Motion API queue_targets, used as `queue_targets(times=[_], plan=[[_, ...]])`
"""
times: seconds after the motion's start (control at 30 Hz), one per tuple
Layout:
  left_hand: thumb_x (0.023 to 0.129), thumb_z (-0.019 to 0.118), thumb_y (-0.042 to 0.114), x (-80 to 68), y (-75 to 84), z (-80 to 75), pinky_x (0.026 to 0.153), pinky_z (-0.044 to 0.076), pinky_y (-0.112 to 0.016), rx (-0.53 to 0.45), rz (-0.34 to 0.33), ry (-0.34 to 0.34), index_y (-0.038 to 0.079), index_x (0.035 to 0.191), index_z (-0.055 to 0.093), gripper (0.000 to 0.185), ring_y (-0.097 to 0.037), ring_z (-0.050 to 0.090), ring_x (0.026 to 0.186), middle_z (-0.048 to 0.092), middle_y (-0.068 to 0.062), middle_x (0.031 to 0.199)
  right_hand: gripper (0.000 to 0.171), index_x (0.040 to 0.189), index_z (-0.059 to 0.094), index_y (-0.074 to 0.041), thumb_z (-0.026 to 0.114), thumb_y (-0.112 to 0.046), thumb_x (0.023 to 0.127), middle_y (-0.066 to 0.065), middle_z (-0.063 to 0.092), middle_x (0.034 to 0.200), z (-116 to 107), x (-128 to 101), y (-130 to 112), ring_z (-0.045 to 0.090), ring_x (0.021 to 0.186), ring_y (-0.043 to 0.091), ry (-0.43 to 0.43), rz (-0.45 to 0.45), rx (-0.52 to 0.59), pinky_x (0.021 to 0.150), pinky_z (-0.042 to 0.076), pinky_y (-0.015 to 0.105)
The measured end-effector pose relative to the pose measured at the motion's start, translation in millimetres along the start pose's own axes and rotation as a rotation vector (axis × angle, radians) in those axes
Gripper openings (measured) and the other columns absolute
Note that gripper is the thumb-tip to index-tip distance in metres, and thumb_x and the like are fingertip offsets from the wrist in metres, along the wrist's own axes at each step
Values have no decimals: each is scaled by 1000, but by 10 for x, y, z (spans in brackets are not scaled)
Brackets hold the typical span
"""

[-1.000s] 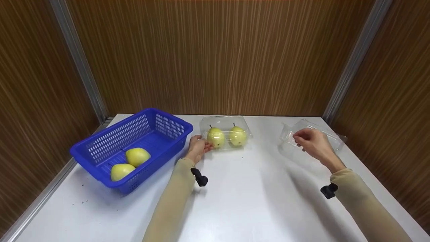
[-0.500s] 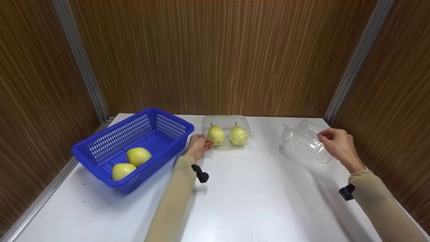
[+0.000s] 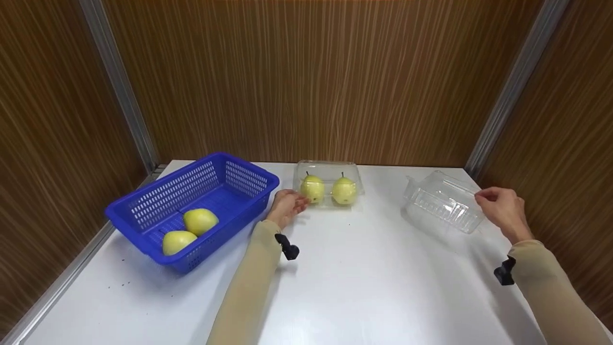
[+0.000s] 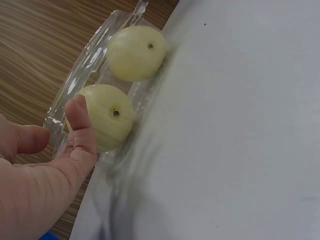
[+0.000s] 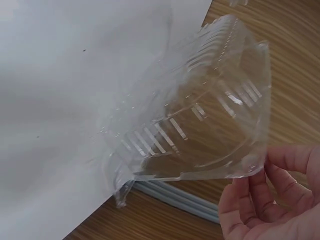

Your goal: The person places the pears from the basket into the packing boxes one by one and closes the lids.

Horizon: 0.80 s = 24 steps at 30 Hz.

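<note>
A clear plastic tray (image 3: 328,166) at the back middle of the white table (image 3: 373,278) holds two yellow pears (image 3: 312,188) (image 3: 344,190). In the left wrist view the same pears (image 4: 136,52) (image 4: 111,117) lie side by side. My left hand (image 3: 292,203) is at the tray's left end with its fingers (image 4: 82,127) relaxed and straight against the plastic. My right hand (image 3: 486,197) pinches the right edge of an empty clear ribbed container (image 3: 443,203), which tilts up on its side. In the right wrist view my fingertips (image 5: 272,165) grip the corner of that container (image 5: 200,110).
A blue perforated basket (image 3: 191,167) stands at the left with two more pears (image 3: 200,221) (image 3: 176,242) inside. Wood-panelled walls close in the table on three sides. The clear container sits at the table's right edge, close to the wall.
My right hand has moved to the right along the clear container, which has shifted right and tilted up. My left hand has stayed by the pear tray, its fingers looser.
</note>
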<state>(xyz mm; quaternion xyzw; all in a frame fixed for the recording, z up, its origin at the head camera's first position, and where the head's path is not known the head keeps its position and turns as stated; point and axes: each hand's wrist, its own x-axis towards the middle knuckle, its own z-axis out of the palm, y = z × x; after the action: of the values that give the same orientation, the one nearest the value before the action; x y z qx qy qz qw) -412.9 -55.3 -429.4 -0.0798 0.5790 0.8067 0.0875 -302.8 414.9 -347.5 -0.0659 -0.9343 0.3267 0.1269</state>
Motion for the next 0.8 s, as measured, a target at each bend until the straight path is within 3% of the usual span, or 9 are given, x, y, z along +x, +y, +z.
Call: queue_targets(times=[0.2, 0.33, 0.53, 0.8], plan=[[98, 46, 3, -78, 64, 11, 79, 55, -29, 125, -37, -1, -3, 145, 31, 50, -28, 63, 108, 54, -24, 131, 56, 134, 51, 7, 48, -38, 100, 30, 48, 132, 5, 7, 128, 48, 113, 39, -77, 80, 76, 80, 43, 33], [96, 49, 5, -149, 95, 13, 88, 54, -33, 196, -50, -15, 2, 153, 16, 66, -33, 57, 120, 50, -24, 138, 59, 136, 48, 6, 48, -41, 100, 31, 45, 136, 20, -7, 173, 45, 118, 42, -110, 96, 102, 86, 44, 41], [96, 50, 9, -236, 115, 14, 93, 53, -38, 310, -10, -26, 4, 155, 12, 70, -31, 57, 119, 49, -24, 140, 61, 137, 47, 6, 46, -43, 101, 33, 43, 139, 69, -6, 211, 41, 123, 47, -145, 87, 111, 96, 41, 59], [99, 54, 21, -328, 95, -6, 82, 54, -32, 552, 76, -11, 9, 156, 18, 68, -27, 59, 115, 49, -18, 142, 54, 136, 48, 6, 47, -35, 101, 37, 37, 143, 208, 2, 281, 36, 128, 52, -170, 41, 12, 97, 38, 62]])
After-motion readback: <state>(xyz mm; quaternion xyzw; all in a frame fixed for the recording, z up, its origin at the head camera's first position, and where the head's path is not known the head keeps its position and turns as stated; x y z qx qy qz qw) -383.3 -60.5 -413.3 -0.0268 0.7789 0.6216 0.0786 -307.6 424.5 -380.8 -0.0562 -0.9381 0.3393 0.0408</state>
